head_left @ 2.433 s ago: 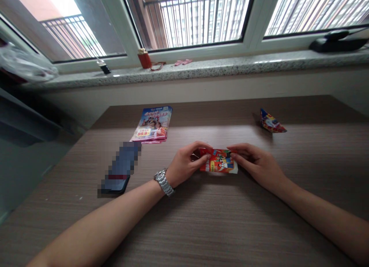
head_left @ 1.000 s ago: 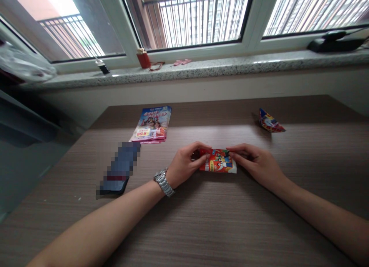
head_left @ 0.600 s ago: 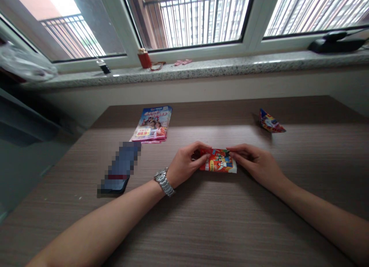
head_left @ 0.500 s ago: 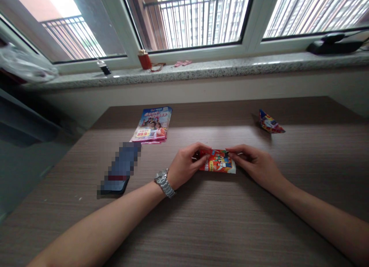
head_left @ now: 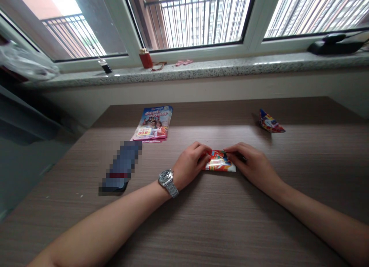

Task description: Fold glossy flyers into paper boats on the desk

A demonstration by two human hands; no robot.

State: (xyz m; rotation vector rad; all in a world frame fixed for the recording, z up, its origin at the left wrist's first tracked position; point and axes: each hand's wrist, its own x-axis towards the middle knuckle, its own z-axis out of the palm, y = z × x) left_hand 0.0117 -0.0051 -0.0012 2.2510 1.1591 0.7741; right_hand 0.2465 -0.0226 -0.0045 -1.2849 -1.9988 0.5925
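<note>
A folded, glossy printed flyer [head_left: 220,163], mostly red, lies between my hands on the wood-grain table. My left hand [head_left: 192,162], with a metal watch on its wrist, grips the flyer's left end, thumb below and fingers over the top. At the upper right corner, my right hand [head_left: 249,159] pinches it between thumb and fingers. The fingers cover both ends of the paper. Farther back on the right stands a folded paper boat [head_left: 270,123] in blue, red and yellow print.
A stack of printed flyers [head_left: 154,123] is at the back left, with a blurred-out phone-like dark object [head_left: 121,167] in front of it. On the granite sill [head_left: 219,69] are a red lighter-like container [head_left: 145,59], a small black-and-white item [head_left: 105,66] and a black device [head_left: 334,46].
My left hand has shifted slightly right and its wrist has turned, showing the watch face. The flyer has tilted a little and now catches the light.
</note>
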